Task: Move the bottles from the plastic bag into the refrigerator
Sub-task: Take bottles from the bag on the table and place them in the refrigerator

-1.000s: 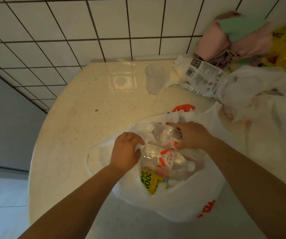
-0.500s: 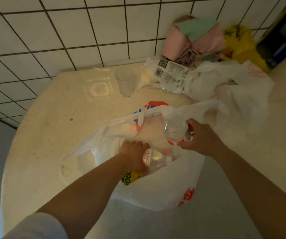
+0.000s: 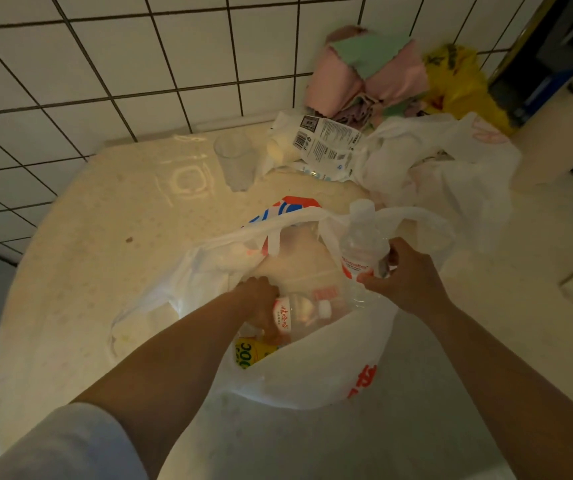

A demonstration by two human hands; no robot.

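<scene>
A white plastic bag (image 3: 312, 379) with red print lies open on the pale round table (image 3: 105, 254). My right hand (image 3: 406, 275) grips a clear water bottle (image 3: 361, 244) with a red-and-white label, upright and risen above the bag's rim, its white cap at the top. My left hand (image 3: 261, 306) reaches down inside the bag and holds a second clear bottle (image 3: 295, 317) lying on its side. A yellow-labelled bottle (image 3: 254, 351) lies below it in the bag. No refrigerator is in view.
An empty clear cup (image 3: 236, 161) stands near the tiled wall. To the right lie a printed white packet (image 3: 326, 143), crumpled white bags (image 3: 451, 168), pink and green cloths (image 3: 371, 74) and a yellow bag (image 3: 461, 81).
My right hand has lifted its bottle upright out of the bag's opening. My left hand has gone deeper into the bag onto the lying bottle. The view has shifted left.
</scene>
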